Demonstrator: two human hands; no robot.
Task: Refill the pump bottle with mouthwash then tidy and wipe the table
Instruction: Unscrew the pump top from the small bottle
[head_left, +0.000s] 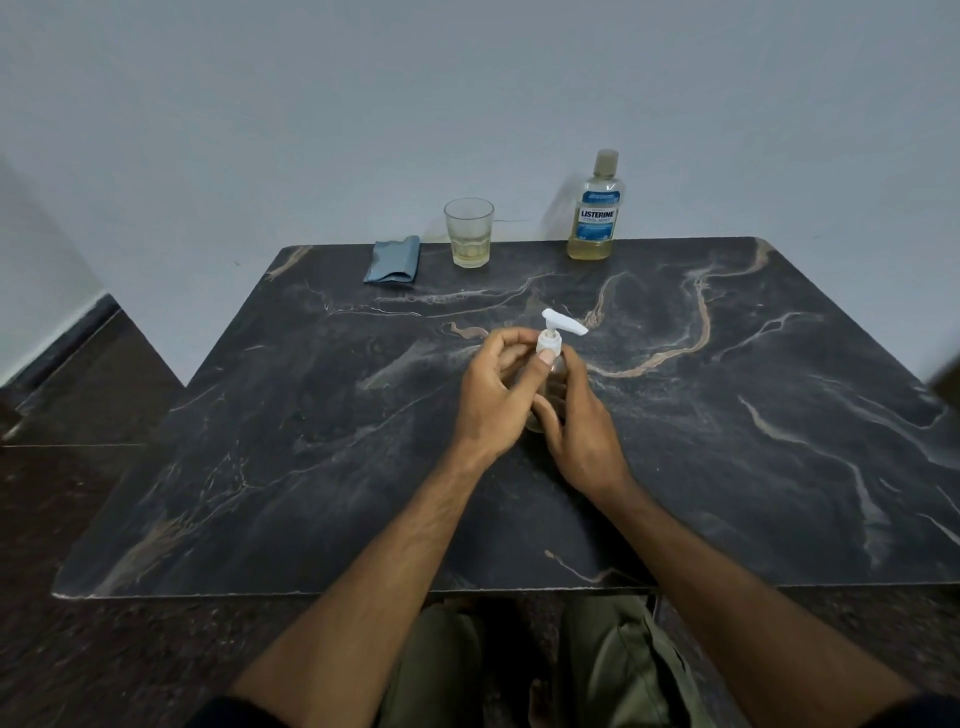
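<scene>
A clear pump bottle (551, 387) with a white pump head (558, 325) stands near the middle of the dark marble table (753, 441). My left hand (501, 389) pinches the white collar of the pump between thumb and fingers. My right hand (579, 423) grips the bottle's body and hides most of it. A mouthwash bottle (595, 210) with a blue label and pale yellow liquid stands capped at the table's far edge, right of centre. A folded blue cloth (393, 260) lies at the far edge, left of centre.
A drinking glass (469, 233) with a little yellowish liquid stands between the cloth and the mouthwash bottle. A pale wall rises just behind the table. Dark floor shows to the left, and my knees sit under the near edge.
</scene>
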